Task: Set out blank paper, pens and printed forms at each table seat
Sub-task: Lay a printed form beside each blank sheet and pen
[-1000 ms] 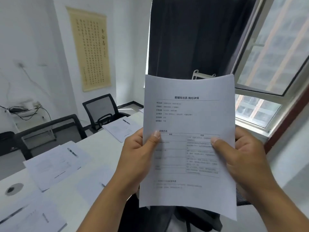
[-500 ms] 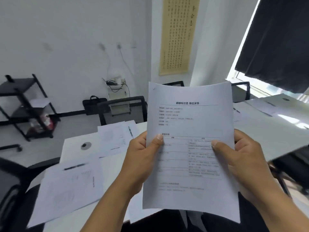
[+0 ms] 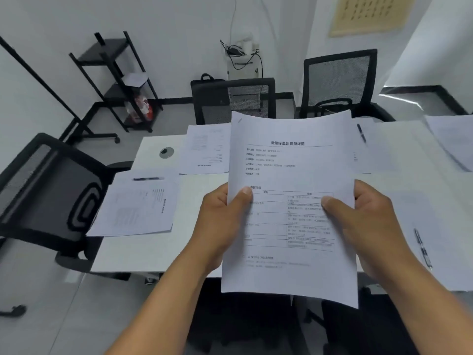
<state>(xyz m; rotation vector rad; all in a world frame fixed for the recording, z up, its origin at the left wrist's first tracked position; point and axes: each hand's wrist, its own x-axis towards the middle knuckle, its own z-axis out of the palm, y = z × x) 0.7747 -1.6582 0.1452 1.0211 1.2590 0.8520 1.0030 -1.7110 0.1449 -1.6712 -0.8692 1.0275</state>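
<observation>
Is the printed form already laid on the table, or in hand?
In hand: the white printed form is raised above the white table, left hand and right hand pinching its sides.

White forms (image 3: 289, 201) (black print), black chairs (image 3: 233, 101)

Three pens (image 3: 148, 178), three chairs (image 3: 55, 193), two hands (image 3: 225, 224).

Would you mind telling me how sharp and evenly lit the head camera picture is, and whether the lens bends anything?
Head view: the title on the printed form is legible, its lower table rows smear; the left hand and right hand are soft-edged; window glare whitens the table at right; wide-angle distortion tilts the black shelf rack and chair.
</observation>
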